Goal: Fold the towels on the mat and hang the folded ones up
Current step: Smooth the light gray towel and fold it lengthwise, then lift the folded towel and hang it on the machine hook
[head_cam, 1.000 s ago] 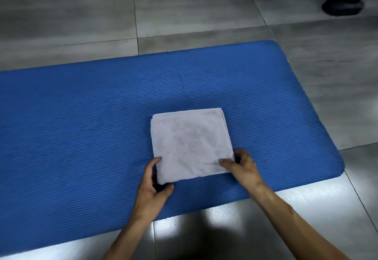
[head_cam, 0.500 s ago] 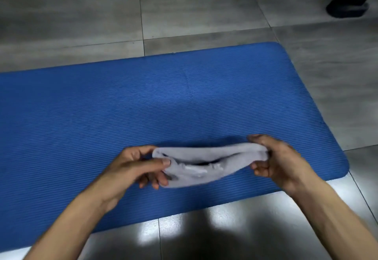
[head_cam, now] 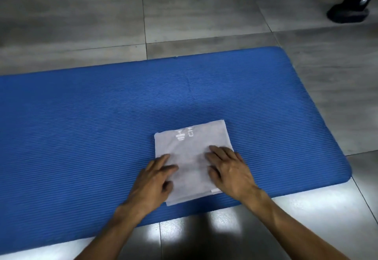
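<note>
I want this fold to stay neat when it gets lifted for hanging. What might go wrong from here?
1. Both the left hand and right hand lie flat on the towel, gripping nothing; lifting without pinching all layers may let it unfold.
2. The towel sits near the mat front edge, so dragging it forward could pull it onto the floor.

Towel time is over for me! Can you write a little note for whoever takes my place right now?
Left hand: flat, pressing the folded white towel's left side.
Right hand: flat, pressing its right side.
The towel lies on the blue mat, near its front edge, embroidered mark facing up.
Done: this towel looks folded into a small rectangle.
Left: hang it up. No hanging spot or other towels in view.
</note>
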